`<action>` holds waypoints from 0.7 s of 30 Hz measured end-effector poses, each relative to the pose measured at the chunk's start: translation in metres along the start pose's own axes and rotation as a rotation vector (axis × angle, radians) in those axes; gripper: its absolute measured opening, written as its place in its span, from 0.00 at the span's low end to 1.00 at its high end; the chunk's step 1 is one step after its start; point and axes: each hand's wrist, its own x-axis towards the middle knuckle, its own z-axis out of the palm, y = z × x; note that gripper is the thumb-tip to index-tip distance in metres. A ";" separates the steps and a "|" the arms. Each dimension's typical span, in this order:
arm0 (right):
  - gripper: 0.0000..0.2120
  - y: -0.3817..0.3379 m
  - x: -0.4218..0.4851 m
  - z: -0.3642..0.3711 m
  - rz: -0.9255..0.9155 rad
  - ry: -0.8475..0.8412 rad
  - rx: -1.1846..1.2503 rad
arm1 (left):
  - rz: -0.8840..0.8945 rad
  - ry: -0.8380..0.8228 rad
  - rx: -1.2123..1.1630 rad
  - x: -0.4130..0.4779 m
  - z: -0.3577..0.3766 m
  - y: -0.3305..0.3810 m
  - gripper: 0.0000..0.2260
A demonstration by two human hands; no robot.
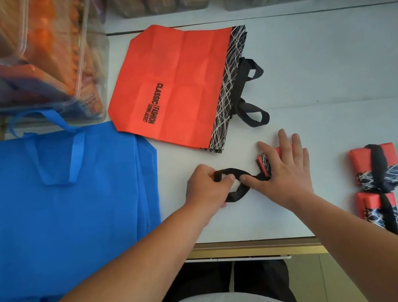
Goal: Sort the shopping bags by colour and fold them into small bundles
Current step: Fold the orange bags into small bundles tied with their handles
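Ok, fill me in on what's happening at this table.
A person is bundling a folded red bag. The right hand presses flat on it while the left hand grips its black strap. Two finished red bundles lie to the right; an unfolded red bag lies flat behind, a blue bag at left.

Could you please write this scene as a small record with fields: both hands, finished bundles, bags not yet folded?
left hand: grips the black strap
right hand: presses flat on the half-folded red bag
finished: far red bundle and near red bundle, at right
unfolded: flat red bag, farther on the table; blue bags, at left
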 end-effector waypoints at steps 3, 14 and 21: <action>0.46 0.000 0.000 0.002 -0.002 0.014 -0.003 | 0.784 0.139 0.595 0.003 -0.022 -0.017 0.19; 0.47 0.004 0.003 0.003 -0.030 0.007 -0.007 | 1.480 -0.217 1.127 0.028 -0.055 -0.017 0.09; 0.49 0.008 0.006 0.000 -0.028 -0.042 0.025 | 0.664 -0.203 0.247 -0.001 -0.038 0.001 0.06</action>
